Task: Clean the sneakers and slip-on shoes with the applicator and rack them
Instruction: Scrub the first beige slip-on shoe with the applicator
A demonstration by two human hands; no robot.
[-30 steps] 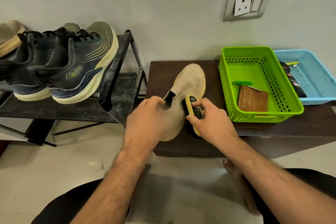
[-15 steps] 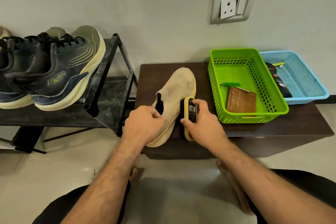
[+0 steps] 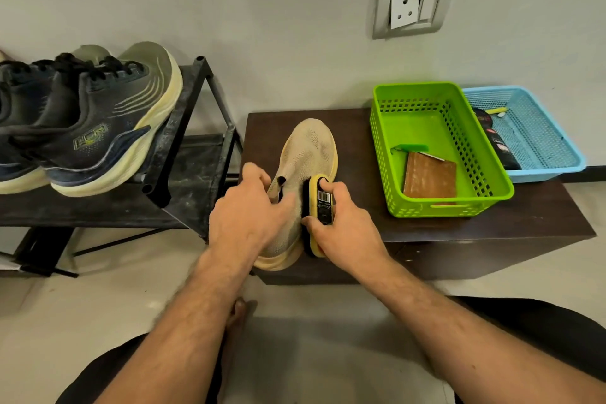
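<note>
— What have the fingers got?

— My right hand [image 3: 341,226] has its fingers [image 3: 323,184] curled round the applicator [image 3: 319,207], its dark face pressed to the right flank of the slip-on shoe [image 3: 310,154]. My left hand [image 3: 249,216] clamps the shoe at its opening, thumb lying across the upper.

— Where does the shoe sit?

— Near the counter [image 3: 410,226]'s front left corner, heel hanging over the front edge, toe towards the wall.

— And beyond that?

— A green basket [image 3: 492,187] stands near the right, holding a brown block [image 3: 429,179]; a blue basket [image 3: 557,154] touches it at the far right corner. Left of the counter, the sneakers [image 3: 98,128] rest tilted on the rack [image 3: 183,154]
</note>
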